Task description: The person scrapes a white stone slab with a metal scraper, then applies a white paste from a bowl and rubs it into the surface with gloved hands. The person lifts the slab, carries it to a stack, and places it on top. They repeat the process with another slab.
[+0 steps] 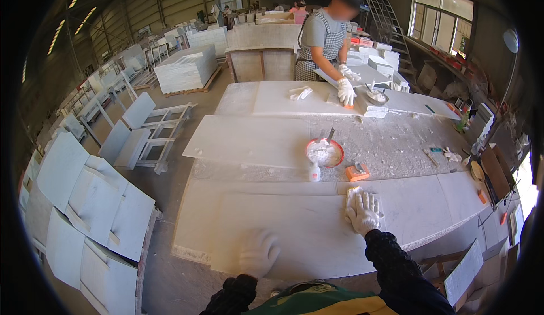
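A long pale stone slab [306, 230] lies along the near side of the worktable. My right hand [364, 216], in a white knit glove, is flat on it with fingers stretched out. Partly under that hand is a white folded cloth or pad [352, 195]; its exact kind is unclear. Over the slab's near left part is my left hand [259, 251], also gloved and smeared by motion, so its fingers cannot be made out. Beyond the slab stand a red-rimmed bowl of white paste [328, 155] with scrapers in it, a white bottle [314, 172] and an orange block [357, 172].
Across the table a person [324, 40] in a checked apron works with gloved hands on another slab [283, 98]. Stone panels [93, 201] lean on a rack at left. Small tools and a glove [451, 155] lie at the right. A cardboard box [481, 269] sits at lower right.
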The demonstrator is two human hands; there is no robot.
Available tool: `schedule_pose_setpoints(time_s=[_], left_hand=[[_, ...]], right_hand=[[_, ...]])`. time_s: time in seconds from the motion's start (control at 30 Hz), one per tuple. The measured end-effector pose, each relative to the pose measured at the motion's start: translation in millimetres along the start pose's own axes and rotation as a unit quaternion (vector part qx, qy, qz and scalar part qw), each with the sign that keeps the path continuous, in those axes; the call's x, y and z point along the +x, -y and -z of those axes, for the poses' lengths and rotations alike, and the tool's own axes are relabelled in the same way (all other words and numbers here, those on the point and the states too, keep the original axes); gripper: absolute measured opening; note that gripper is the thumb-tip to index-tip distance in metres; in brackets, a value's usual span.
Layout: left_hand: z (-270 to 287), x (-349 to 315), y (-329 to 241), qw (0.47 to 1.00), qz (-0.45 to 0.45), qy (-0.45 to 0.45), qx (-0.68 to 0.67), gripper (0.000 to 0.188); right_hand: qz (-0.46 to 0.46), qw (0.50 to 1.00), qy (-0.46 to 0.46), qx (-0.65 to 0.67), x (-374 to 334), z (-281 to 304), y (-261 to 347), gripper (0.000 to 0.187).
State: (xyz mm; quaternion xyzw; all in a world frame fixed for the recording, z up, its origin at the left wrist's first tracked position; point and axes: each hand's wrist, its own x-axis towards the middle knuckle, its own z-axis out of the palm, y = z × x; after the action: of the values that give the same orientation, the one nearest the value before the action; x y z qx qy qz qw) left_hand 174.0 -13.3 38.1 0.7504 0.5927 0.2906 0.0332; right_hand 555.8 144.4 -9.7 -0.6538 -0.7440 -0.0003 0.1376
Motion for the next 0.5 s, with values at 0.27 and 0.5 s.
schedule_pose_setpoints(time_s=[0.27,0.5], left_hand=[[2,2,4,1.0,0.001,-0.015,0.006,0.035],[-27,-22,16,0.99,0.073,-0.109,-0.058,0.027]], right_hand=[[0.132,0.985,0.101,0.05,4,17,155,0.08],[0.213,0.969,0.113,0.053,31,-5,258,0.078]])
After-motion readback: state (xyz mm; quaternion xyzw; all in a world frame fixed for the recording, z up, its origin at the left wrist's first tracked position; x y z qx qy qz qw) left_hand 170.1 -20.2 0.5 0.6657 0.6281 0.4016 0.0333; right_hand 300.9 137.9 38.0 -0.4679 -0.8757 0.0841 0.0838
